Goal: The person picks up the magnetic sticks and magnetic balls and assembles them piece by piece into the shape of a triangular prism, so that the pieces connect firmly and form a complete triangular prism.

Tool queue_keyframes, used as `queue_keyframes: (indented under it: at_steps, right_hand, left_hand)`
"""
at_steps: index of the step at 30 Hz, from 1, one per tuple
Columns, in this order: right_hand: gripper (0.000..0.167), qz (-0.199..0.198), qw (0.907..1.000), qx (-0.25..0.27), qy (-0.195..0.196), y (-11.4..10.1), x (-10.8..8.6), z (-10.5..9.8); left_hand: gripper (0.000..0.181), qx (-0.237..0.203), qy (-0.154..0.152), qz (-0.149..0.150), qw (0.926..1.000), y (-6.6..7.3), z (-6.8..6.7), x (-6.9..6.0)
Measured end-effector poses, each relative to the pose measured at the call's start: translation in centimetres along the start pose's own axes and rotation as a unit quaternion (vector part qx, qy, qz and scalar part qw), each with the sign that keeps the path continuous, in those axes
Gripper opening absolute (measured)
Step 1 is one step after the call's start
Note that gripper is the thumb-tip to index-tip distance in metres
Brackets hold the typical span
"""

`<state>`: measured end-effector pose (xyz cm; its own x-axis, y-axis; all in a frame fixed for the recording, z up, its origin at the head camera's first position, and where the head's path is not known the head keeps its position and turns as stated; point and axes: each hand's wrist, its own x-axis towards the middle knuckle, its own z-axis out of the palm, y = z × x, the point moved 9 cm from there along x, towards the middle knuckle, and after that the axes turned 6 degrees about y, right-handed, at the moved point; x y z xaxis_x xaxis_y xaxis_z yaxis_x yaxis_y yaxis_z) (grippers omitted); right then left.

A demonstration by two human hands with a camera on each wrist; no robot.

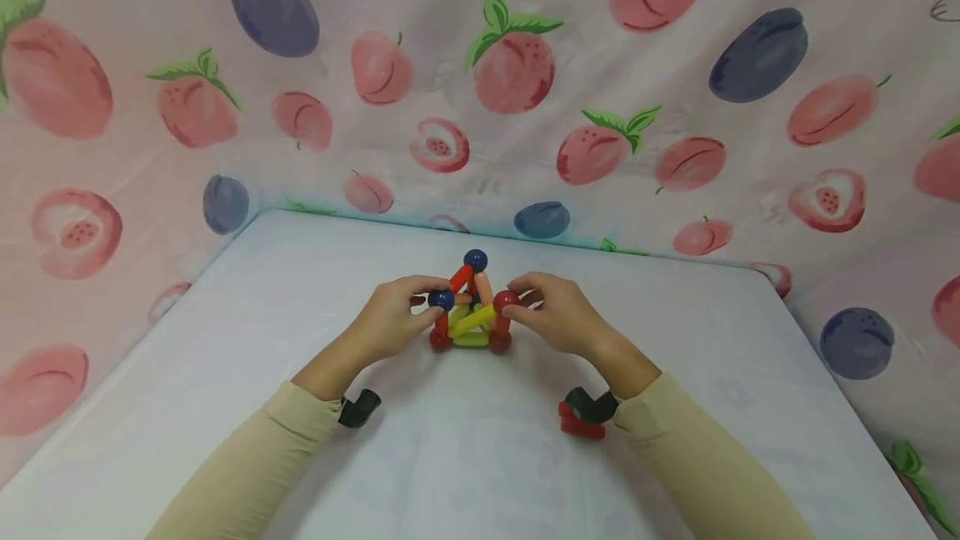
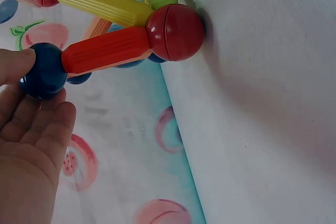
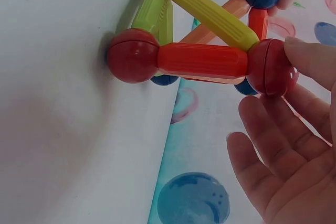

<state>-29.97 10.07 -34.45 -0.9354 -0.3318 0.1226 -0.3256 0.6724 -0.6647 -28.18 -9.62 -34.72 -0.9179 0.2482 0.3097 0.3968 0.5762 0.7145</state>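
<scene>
A structure of coloured rods and balls stands on the white table (image 1: 465, 457). My left hand (image 1: 390, 317) pinches its upper left blue ball (image 1: 441, 300) between thumb and fingers. On the other side, my right hand (image 1: 561, 315) grips the upper right red ball (image 1: 506, 298). Beneath each held ball a red rod (image 2: 107, 51) runs down to a lower red ball (image 2: 176, 32). A yellow rod (image 3: 212, 17) slants across the front, above a green rod (image 1: 471, 340) along the base. Another blue ball (image 1: 476, 260) tops the structure; its rear parts are partly hidden.
Red pieces (image 1: 583, 427) lie on the table beside my right wrist, partly covered by a black wrist mount (image 1: 592, 405). A second black mount (image 1: 360, 408) is at my left wrist. A fruit-patterned cloth (image 1: 480, 157) hangs behind the table.
</scene>
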Motion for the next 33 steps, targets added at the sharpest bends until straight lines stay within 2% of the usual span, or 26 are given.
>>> queue_keyframes:
  at_steps: [4,7,11,18,27,33]
  right_hand:
    - [0.042,-0.007,0.9999,-0.008,0.009,0.5,-0.6,-0.8]
    - [0.039,0.004,0.9999,-0.01,0.006,1.6,-1.4,-1.3]
    - [0.035,0.03,0.9992,-0.014,-0.021,3.8,-3.1,-1.3]
    - [0.033,0.034,0.9972,-0.016,-0.065,6.2,-5.5,-0.8]
    - [0.037,0.109,0.9861,-0.033,-0.121,8.6,-7.9,0.3]
    - [0.036,0.087,0.9857,-0.072,-0.125,8.7,-8.3,0.6]
  left_hand:
    - [0.033,0.0,0.002,0.0,1.0,0.1,0.0,0.0]
    - [0.033,-0.005,0.001,-0.003,1.0,0.0,0.1,0.1]
    - [0.033,-0.008,0.0,-0.009,0.9999,-0.2,0.0,0.1]
    - [0.033,-0.001,-0.001,-0.015,0.9999,-0.4,-0.1,0.0]
    - [0.034,-0.006,-0.001,-0.023,0.9997,-0.5,-0.1,-0.2]
    - [0.034,-0.008,-0.001,-0.016,0.9998,-0.2,0.0,0.0]
